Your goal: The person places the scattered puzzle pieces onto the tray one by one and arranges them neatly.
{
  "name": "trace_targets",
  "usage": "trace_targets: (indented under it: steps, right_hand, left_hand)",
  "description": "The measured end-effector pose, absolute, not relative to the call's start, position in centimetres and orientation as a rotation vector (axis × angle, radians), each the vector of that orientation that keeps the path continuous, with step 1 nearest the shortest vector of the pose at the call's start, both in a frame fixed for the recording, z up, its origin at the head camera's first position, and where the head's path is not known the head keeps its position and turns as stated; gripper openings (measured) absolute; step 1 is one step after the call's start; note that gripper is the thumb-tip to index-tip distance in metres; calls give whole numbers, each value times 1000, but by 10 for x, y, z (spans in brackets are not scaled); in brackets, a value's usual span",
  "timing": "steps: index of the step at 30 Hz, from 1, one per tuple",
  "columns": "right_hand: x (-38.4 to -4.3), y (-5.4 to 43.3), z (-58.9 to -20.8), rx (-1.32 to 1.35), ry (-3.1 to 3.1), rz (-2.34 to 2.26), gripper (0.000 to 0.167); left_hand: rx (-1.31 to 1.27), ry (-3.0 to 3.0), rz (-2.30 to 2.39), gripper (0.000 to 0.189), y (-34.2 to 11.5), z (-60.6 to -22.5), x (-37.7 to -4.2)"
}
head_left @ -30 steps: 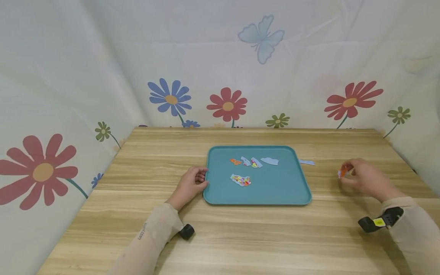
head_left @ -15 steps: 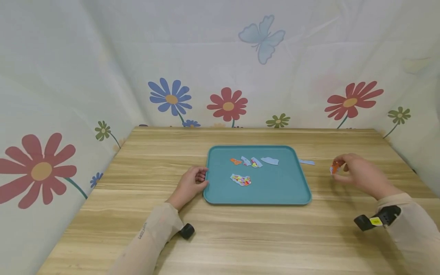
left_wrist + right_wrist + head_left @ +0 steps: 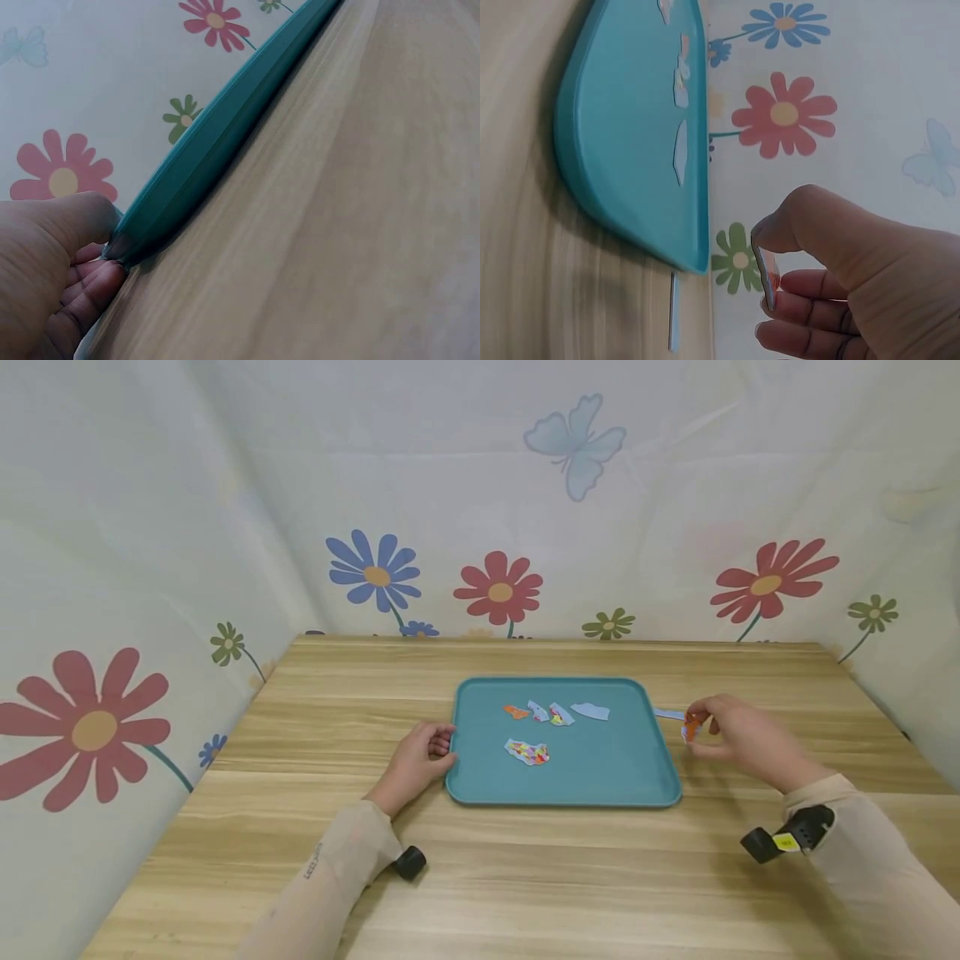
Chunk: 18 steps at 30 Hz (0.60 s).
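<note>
At the left edge of the teal tray (image 3: pixel 600 768), my left hand (image 3: pixel 414 760) holds the rim; in the left wrist view thumb and curled fingers meet at the tray's side wall (image 3: pixel 199 161). My right hand (image 3: pixel 753 743) pinches an orange-patterned paper scrap (image 3: pixel 692 727) between thumb and fingers, above the table just right of the tray. In the right wrist view this scrap (image 3: pixel 766 279) shows nearly edge-on. Torn pieces lie in the tray: an orange scrap (image 3: pixel 516 712), two small patterned scraps (image 3: pixel 537 712), a pale blue piece (image 3: pixel 592 712), and a larger multicoloured piece (image 3: pixel 528 752) nearer me.
A pale blue paper strip (image 3: pixel 669 714) lies on the wooden table (image 3: pixel 555 877) beside the tray's right rim, partly behind my right fingers. A white cloth printed with flowers (image 3: pixel 498 592) hangs behind the table and along its sides.
My right hand has moved left toward the tray with the orange-patterned scrap, now overlapping the end of the blue strip. The left hand stays at the rim.
</note>
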State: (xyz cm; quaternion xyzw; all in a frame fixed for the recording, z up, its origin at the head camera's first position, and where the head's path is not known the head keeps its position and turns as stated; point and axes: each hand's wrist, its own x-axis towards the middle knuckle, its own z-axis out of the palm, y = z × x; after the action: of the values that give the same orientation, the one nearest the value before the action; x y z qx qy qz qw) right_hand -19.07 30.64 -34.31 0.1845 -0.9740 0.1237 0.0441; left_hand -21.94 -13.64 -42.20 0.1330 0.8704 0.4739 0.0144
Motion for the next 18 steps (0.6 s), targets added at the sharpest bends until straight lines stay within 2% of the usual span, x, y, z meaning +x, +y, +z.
trace_targets:
  steps: [7,18]
  right_hand:
    - [-194,286,-345,603,-2987,400,43]
    - [-200,254,-353,708,-2939,441,36]
  left_hand:
    - [422,2713,1477,41,-137,-424,-221]
    - [400,2717,1467,41,-137,-423,-220]
